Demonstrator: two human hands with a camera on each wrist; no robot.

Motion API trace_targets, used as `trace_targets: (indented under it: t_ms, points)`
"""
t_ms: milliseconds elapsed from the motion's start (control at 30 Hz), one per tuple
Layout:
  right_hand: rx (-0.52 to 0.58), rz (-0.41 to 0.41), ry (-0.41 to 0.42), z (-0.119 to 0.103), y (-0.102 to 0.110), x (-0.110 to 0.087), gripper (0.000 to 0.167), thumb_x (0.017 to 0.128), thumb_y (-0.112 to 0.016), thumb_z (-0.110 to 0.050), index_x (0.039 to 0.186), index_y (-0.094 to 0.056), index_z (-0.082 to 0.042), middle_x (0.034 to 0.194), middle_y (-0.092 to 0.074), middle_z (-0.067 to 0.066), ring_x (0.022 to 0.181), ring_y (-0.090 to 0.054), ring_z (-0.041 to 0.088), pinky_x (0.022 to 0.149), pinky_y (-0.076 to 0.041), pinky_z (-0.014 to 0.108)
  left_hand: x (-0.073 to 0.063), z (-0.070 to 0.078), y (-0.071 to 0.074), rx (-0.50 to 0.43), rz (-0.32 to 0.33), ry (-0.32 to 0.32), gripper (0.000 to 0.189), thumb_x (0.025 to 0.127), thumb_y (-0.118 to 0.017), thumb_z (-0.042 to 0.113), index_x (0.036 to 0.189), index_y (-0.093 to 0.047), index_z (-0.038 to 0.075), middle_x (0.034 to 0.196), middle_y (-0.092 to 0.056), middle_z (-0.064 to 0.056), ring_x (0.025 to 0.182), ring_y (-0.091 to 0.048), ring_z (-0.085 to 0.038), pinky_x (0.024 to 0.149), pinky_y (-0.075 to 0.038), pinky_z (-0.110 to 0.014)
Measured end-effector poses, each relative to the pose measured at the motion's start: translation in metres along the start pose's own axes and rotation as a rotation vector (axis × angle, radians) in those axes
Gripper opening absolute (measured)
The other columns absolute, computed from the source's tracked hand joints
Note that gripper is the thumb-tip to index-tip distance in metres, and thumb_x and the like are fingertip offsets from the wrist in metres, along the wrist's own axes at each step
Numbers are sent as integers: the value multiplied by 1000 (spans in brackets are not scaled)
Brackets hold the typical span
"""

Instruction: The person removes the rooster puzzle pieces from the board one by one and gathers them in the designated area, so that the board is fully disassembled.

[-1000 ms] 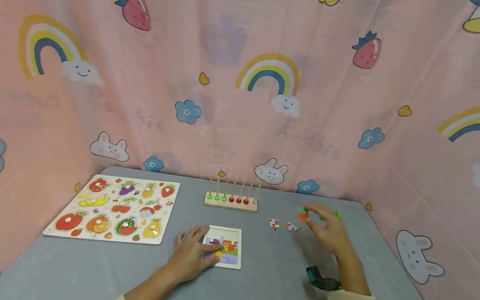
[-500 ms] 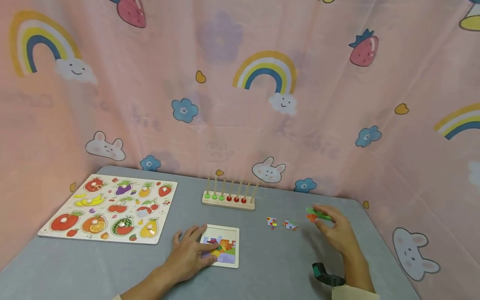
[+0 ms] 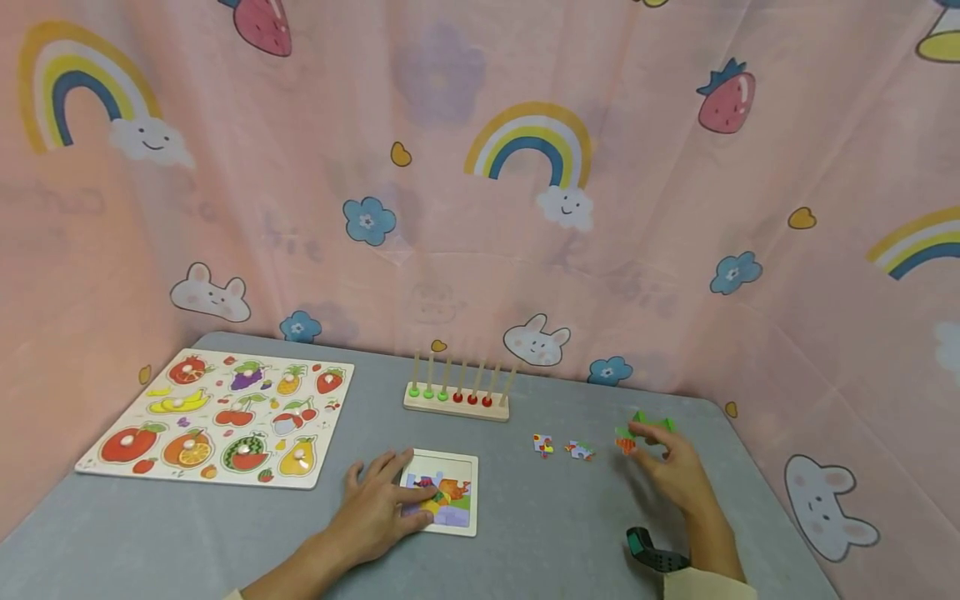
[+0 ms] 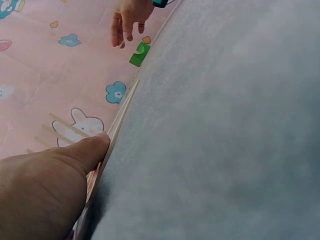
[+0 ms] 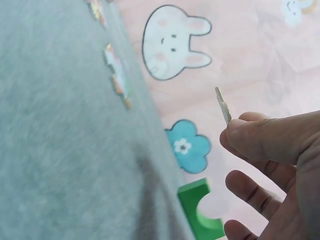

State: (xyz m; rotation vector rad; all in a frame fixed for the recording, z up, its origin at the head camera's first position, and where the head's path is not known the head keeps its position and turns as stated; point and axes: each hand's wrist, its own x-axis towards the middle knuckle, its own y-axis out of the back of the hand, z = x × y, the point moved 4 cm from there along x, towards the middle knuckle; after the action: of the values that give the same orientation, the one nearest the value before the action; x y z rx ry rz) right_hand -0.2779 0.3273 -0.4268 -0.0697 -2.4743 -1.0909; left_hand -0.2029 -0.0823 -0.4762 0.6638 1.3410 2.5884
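I'd judge the puzzle [image 3: 454, 462] part-filled: the left hand [image 3: 378, 515] rests on it, fingers outstretched; the right hand [image 3: 677, 473] pinches one piece [image 3: 624, 443] above the table [image 3: 551, 521] (two loose pieces [image 3: 543, 445] [image 3: 579, 451] lie nearby).

readable text: none, in the head view or either wrist view.
pink curtain [image 3: 645, 158]: carries faint letter-like marks in several spots, all too pale and blurred to read.
left marks [image 3: 71, 200]: a pale row on the curtain's left part, near the left rainbow [image 3: 90, 58]; which letters, cannot tell.
middle marks [image 3: 292, 242]: short, greyish strokes to the left of a blue flower [image 3: 369, 221], illegible.
right marks [image 3: 648, 287]: a small faint cluster between the rabbit [image 3: 536, 342] and the right-hand blue flower [image 3: 736, 273], illegible too.
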Motion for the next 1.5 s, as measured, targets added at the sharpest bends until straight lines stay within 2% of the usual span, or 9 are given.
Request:
trace_targets:
  t_ms: [233, 533, 967, 1267, 1500]
  points:
    - [25, -28, -79, 17, -10, -3, 35, 86, -69, 3, 120, -63, 6, 115, -64, 21, 102, -53, 35, 81, -41, 51, 0, 1, 0, -5, -4, -1, 33, 80, -76, 42, 110, -76, 27, 141, -46, -17, 130, -35, -43, 93, -10, -71]
    - [-12, -28, -12, 24, -20, -3, 33, 81, -71, 7, 113, -65, 7, 106, -68, 19, 98, -59, 39, 80, -48, 52, 1, 1, 1, 0, -1, -4, 33, 80, -77, 40, 110, -76, 27, 141, -46, -18, 129, -35, -44, 93, -10, -71]
    - [-29, -73, -58, 32, -28, -4, 36, 82, -70, 8, 117, -64, 7, 111, -66, 20, 107, -58, 41, 90, -42, 55, 1, 1, 1, -6, -2, -6, 33, 80, -77, 40, 110, -76, 26, 141, -46, -18, 130, -35, -44, 93, -9, -71]
    - [-40, -104, -111, 33, -29, -4, 39, 84, -71, 1, 121, -61, 6, 115, -65, 20, 111, -56, 41, 94, -39, 55, 0, 1, 1, -18, 1, -1, 33, 80, -77, 39, 110, -76, 26, 141, -46, -18, 130, -34, -44, 93, -8, -70]
    - [-11, -136, -146, 30, -25, -5, 51, 86, -75, -20, 128, -57, 5, 121, -62, 20, 115, -53, 40, 95, -38, 55, 0, 1, 1, -23, -2, -1, 34, 79, -77, 39, 110, -76, 25, 141, -46, -18, 129, -35, -44, 93, -8, -70]
